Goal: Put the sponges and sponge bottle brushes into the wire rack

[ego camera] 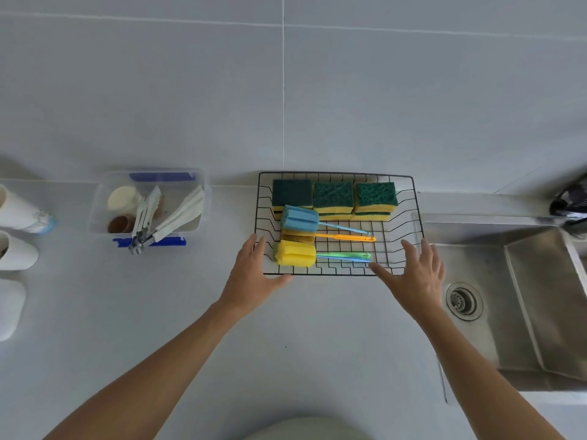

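Rack between open hands | left grip | right grip

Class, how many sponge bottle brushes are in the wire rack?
3: blue brush nearest the sponges, orange-handled brush in the middle, yellow brush nearest the hands. Others may be hidden.

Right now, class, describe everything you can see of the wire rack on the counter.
The wire rack is a shallow, rectangular basket of thin black wire with sloping sides. It sits flat on the grey counter against the wall, left of the sink. Inside lie green-and-yellow sponges along the back and sponge bottle brushes in front. The left hand and right hand flank its front corners, fingers open.
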